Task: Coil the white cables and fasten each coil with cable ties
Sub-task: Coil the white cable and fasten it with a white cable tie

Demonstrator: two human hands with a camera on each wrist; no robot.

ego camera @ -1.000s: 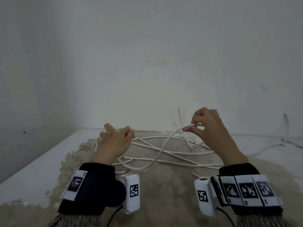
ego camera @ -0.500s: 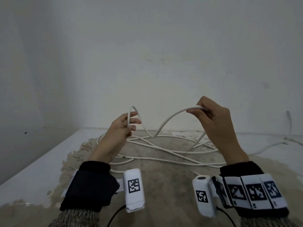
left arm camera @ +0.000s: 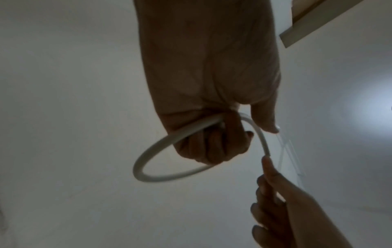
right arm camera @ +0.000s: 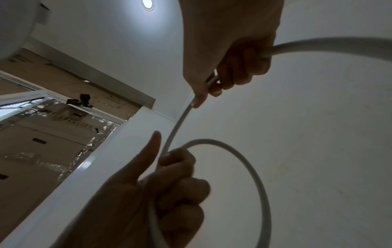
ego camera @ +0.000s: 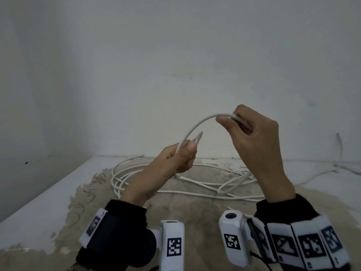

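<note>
A white cable point(ego camera: 192, 129) arches in the air between my two hands. My left hand point(ego camera: 187, 151) grips it in a fist, and a small loop point(left arm camera: 148, 159) hangs out of that fist. To the right and higher, my right hand point(ego camera: 232, 122) pinches the cable between thumb and fingers. In the right wrist view the cable point(right arm camera: 176, 127) runs from my right hand point(right arm camera: 214, 87) down to my left hand point(right arm camera: 176, 167). The rest of the cable point(ego camera: 205, 185) lies in loose loops on the table below. No cable tie shows.
The stained table point(ego camera: 48, 208) has its left edge close to the loops and meets a white wall at the back. Another thin cable point(ego camera: 340, 145) runs down the wall at the far right. A door frame point(right arm camera: 118, 134) shows in the right wrist view.
Both hands have risen off the table. My left hand took hold of the cable and moved right toward my right hand, so the arc between them is shorter and tighter.
</note>
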